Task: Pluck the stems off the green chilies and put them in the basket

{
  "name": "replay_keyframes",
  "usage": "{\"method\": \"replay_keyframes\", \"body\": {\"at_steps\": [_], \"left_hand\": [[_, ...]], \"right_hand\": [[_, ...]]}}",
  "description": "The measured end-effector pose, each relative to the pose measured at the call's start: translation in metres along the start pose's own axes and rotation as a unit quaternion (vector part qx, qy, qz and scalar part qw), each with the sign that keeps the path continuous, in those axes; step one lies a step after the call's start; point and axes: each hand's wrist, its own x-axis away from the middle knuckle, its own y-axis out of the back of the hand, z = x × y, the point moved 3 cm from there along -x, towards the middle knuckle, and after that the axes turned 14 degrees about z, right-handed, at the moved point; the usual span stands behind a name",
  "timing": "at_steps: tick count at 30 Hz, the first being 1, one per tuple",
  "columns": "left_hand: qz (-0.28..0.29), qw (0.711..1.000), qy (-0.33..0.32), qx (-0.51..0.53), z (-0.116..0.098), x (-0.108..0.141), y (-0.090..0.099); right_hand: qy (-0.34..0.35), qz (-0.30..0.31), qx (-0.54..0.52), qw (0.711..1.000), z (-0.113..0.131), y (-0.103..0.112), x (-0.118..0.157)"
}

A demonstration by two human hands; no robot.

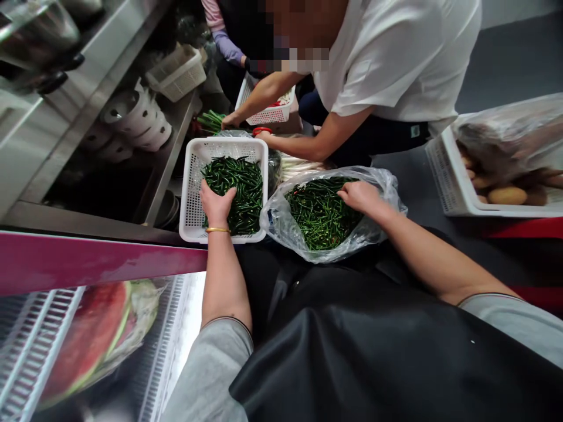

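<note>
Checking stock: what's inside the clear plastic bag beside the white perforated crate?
The clear plastic bag holds thin dark green chili peppers, with the right hand resting on them. Lower layers are covered by the top peppers, so anything beneath cannot be seen.

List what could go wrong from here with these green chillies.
The thin plastic bag of chillies touches the white perforated basket of chillies, so a knock could spill either. A co-worker's arm reaches just beyond the basket and might bump it. The bare left hand and right hand are on the chillies; if these are hot, skin or eyes could sting.
</note>
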Motion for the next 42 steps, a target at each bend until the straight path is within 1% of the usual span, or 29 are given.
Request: {"method": "replay_keyframes", "body": {"at_steps": [2,3,4,6,7,9,11,13,14,15,16,17,19,21,23,24,25,26,28,29,30,31,32,34,35,38,39,40,42], "left_hand": [[-0.033,0.998,-0.058,0.017,-0.032,0.025,-0.011],[-0.003,0.993,-0.103,0.062,-0.05,0.042,-0.025],[0.068,0.983,-0.135,0.106,-0.065,0.061,-0.044],[0.22,0.952,-0.144,0.154,-0.084,0.098,-0.088],[0.276,0.938,-0.132,0.165,-0.088,0.113,-0.109],[0.327,0.923,-0.114,0.167,-0.088,0.131,-0.142],[0.343,0.919,-0.102,0.167,-0.085,0.134,-0.166],[0.376,0.904,-0.078,0.187,-0.086,0.131,-0.184],[0.411,0.887,-0.049,0.204,-0.087,0.13,-0.192],[0.456,0.861,-0.007,0.225,-0.087,0.131,-0.199],[0.502,0.828,0.047,0.246,-0.087,0.135,-0.205],[0.542,0.791,0.107,0.263,-0.086,0.142,-0.21],[0.59,0.73,0.206,0.278,-0.08,0.157,-0.214],[0.611,0.705,0.244,0.265,-0.072,0.169,-0.211],[0.614,0.708,0.244,0.251,-0.063,0.173,-0.204],[0.596,0.725,0.237,0.25,-0.059,0.171,-0.199],[0.562,0.756,0.221,0.254,-0.056,0.165,-0.194],[0.51,0.799,0.189,0.257,-0.055,0.158,-0.188],[0.384,0.888,0.065,0.245,-0.058,0.141,-0.177],[0.336,0.913,-0.011,0.23,-0.063,0.135,-0.174],[0.316,0.921,-0.077,0.213,-0.068,0.132,-0.174],[0.322,0.917,-0.121,0.201,-0.073,0.131,-0.176],[0.344,0.908,-0.133,0.199,-0.075,0.132,-0.181],[0.377,0.896,-0.087,0.219,-0.074,0.134,-0.188],[0.359,0.902,-0.051,0.234,-0.07,0.134,-0.189],[0.202,0.945,0.008,0.256,-0.058,0.134,-0.173],[0.17,0.951,0.015,0.26,-0.056,0.135,-0.167],[0.166,0.948,0.027,0.271,-0.054,0.136,-0.163],[0.231,0.915,0.076,0.323,-0.054,0.142,-0.164]], "right_hand": [[-0.011,0.006,-0.006,1.0,0.014,-0.007,-0.016],[-0.015,0.016,-0.009,1.0,0.019,-0.011,-0.024],[-0.016,0.029,-0.014,0.999,0.023,-0.013,-0.032],[-0.008,0.04,-0.036,0.999,0.025,-0.012,-0.042],[0.003,0.036,-0.06,0.998,0.023,-0.009,-0.043],[0.031,0.034,-0.153,0.987,0.015,0.0,-0.04],[0.057,0.062,-0.298,0.951,0.009,0.004,-0.029],[0.078,0.092,-0.431,0.894,0.01,-0.002,-0.012],[0.081,0.093,-0.467,0.876,0.013,-0.008,-0.003],[0.085,0.084,-0.472,0.873,0.017,-0.015,0.005],[0.088,0.066,-0.443,0.89,0.023,-0.023,0.013],[0.09,0.043,-0.384,0.918,0.029,-0.032,0.02],[0.1,0.006,-0.213,0.972,0.041,-0.046,0.029],[0.118,0.008,-0.058,0.991,0.048,-0.056,0.033],[0.137,0.031,0.02,0.99,0.045,-0.056,0.031],[0.142,0.038,0.03,0.989,0.041,-0.051,0.029],[0.145,0.037,0.029,0.988,0.035,-0.044,0.027],[0.144,0.031,0.019,0.989,0.029,-0.036,0.024],[0.15,0.017,-0.011,0.988,0.017,-0.019,0.022],[0.167,0.014,-0.027,0.986,0.015,-0.012,0.023],[0.191,0.014,-0.045,0.98,0.014,-0.007,0.025],[0.218,0.017,-0.068,0.974,0.016,-0.003,0.029],[0.237,0.022,-0.097,0.966,0.019,-0.002,0.034],[0.24,0.037,-0.175,0.954,0.026,-0.004,0.044],[0.223,0.038,-0.217,0.95,0.029,-0.007,0.049],[0.168,0.0,-0.306,0.937,0.036,-0.019,0.06],[0.153,-0.021,-0.328,0.932,0.038,-0.024,0.063],[0.141,-0.038,-0.346,0.927,0.04,-0.028,0.064],[0.134,-0.049,-0.367,0.919,0.046,-0.037,0.067]]}}
